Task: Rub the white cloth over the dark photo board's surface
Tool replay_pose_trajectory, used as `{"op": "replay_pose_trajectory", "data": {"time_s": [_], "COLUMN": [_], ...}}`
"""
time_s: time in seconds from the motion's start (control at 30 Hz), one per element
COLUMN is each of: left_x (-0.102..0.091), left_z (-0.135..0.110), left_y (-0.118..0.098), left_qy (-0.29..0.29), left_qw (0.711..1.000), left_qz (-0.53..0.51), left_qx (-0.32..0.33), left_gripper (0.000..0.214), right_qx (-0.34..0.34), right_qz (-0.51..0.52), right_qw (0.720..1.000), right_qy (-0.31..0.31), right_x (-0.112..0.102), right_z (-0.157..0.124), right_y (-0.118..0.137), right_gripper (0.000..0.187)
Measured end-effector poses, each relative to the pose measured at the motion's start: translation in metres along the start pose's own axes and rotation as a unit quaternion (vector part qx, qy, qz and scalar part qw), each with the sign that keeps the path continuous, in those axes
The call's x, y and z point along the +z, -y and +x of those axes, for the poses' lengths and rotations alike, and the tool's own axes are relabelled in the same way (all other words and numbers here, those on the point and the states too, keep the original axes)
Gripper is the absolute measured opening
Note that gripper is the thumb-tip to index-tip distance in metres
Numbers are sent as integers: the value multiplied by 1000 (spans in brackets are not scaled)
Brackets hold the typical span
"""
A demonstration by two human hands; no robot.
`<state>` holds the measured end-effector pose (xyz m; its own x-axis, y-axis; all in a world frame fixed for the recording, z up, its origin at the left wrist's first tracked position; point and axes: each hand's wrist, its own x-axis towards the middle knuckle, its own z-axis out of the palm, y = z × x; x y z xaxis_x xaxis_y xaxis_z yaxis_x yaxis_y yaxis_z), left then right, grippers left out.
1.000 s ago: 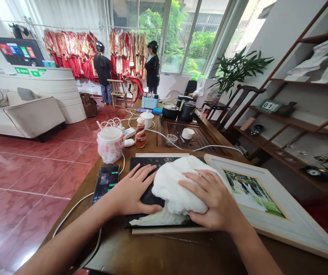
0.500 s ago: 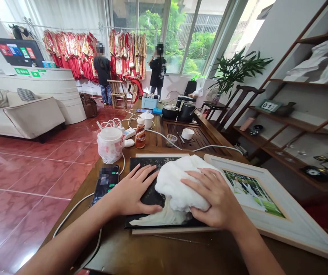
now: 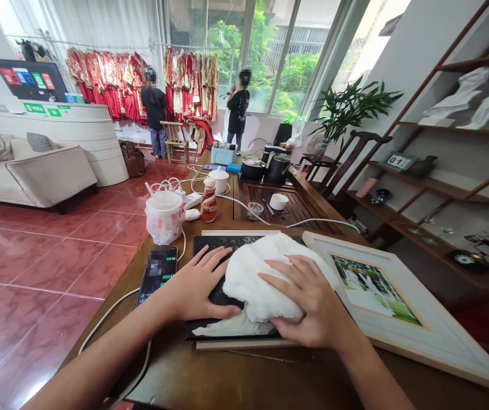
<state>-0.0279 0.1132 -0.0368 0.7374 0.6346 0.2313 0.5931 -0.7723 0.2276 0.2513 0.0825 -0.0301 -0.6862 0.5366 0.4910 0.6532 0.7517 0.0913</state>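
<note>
My right hand [image 3: 312, 302] rests over a fluffy mound of white cotton wadding [image 3: 265, 279], fingers spread and pressing into it. My left hand [image 3: 197, 282] lies flat on a black board [image 3: 212, 245], its fingertips beside the wadding. A smooth white relief piece [image 3: 235, 326] sticks out below the mound, partly covered by it. To the right, a white-matted framed wedding photo [image 3: 376, 287] lies on the wooden table [image 3: 227, 370], close to my right hand. Its frame partly lies under nothing I hold.
A phone [image 3: 157, 273] lies left of the board, with white cables nearby. Beyond stand a bagged white container [image 3: 164, 216], a sauce bottle [image 3: 209, 202] and a tea tray [image 3: 270, 210]. Two people [image 3: 238, 108] stand at distant red garment racks [image 3: 107, 85].
My right hand and the wadding under it have shifted slightly left over the board. My left hand stays in nearly the same place.
</note>
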Motion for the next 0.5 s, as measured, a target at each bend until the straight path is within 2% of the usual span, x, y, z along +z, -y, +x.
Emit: {"op": "replay_pose_trajectory", "data": {"time_s": [0.17,0.33,0.5], "left_x": [0,-2,-2], "left_z": [0,-1,-1], "left_y": [1,-2,-2], "left_qy": [14,1,7], "left_qw": [1000,1000,1000], "left_qz": [2,-6,-12], "left_qx": [1,-1,1], "left_gripper": [96,87,91], "right_qx": [-28,19,-14], "right_qz": [20,-27,-2], "right_qw": [999,999,1000], "right_qy": [13,23,0], "right_x": [0,-5,-1], "right_z": [2,-2,2], "right_y": [5,-10,4], "right_gripper": [74,68,68]}}
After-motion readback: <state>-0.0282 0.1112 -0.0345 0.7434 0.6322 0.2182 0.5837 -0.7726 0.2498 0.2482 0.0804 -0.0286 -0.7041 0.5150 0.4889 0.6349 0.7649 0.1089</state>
